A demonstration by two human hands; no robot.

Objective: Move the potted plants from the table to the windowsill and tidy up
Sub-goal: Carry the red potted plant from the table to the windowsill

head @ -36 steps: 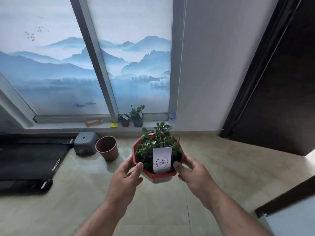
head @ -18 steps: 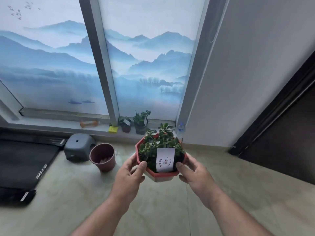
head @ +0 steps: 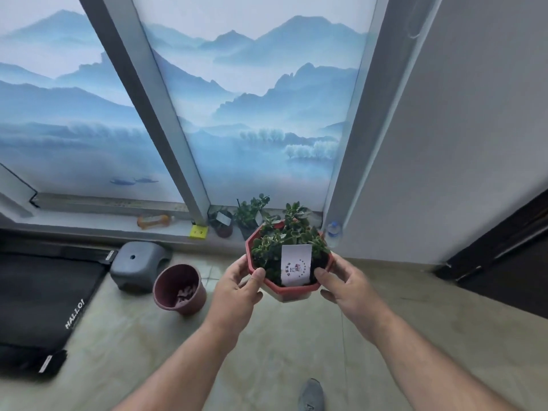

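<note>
I hold a red octagonal potted plant (head: 289, 290) with green leaves and a white label in front of me, above the floor. My left hand (head: 237, 295) grips its left rim and my right hand (head: 348, 287) grips its right rim. Beyond it lies the low windowsill (head: 98, 225). Two small dark potted plants stand there side by side: one with a white tag (head: 221, 222) and a leafier one (head: 249, 213) to its right, partly hidden by the pot I hold.
On the sill lie an orange object (head: 152, 221), a yellow block (head: 198, 232) and a small water bottle (head: 333, 232) by the right wall. On the floor stand an empty brown pot (head: 179, 289), a grey stool (head: 139, 264) and a black treadmill (head: 38, 298). A dark door (head: 504, 256) is at right.
I have walked closer to the window with the red pot held in both hands; the sill and its plants now look larger and nearer. My shoe now shows at the bottom.
</note>
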